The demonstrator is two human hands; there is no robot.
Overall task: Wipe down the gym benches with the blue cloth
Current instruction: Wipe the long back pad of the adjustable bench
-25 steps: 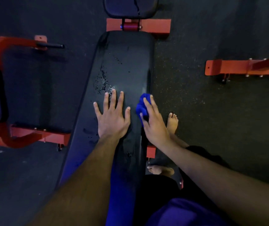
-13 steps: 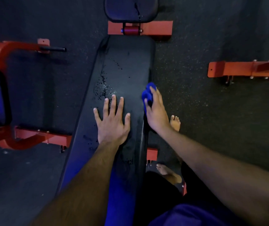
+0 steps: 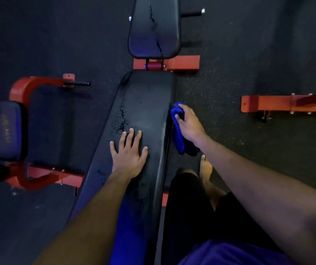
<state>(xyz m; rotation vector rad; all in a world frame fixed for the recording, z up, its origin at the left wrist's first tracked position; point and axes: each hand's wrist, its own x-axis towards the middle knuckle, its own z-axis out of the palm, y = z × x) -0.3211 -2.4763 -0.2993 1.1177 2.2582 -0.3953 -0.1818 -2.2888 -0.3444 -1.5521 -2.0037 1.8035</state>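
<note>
A long black padded gym bench (image 3: 145, 104) runs away from me down the middle, with wet droplets left of its centre. My left hand (image 3: 128, 153) lies flat on the pad, fingers spread, holding nothing. My right hand (image 3: 188, 123) grips the blue cloth (image 3: 178, 138) against the bench's right side edge; part of the cloth hangs below the hand. A second black pad (image 3: 154, 27) with cracks stands beyond the bench's far end.
Red frame crossbar (image 3: 184, 63) sits between the two pads. Another red-framed machine with a dark pad (image 3: 4, 131) is at left. A red frame foot (image 3: 268, 104) lies on the dark rubber floor at right. My bare foot (image 3: 206, 167) stands beside the bench.
My right hand has slid the blue cloth farther along the bench's right edge, and more cloth now hangs loose. My left hand stays flat on the pad. The view has tilted up.
</note>
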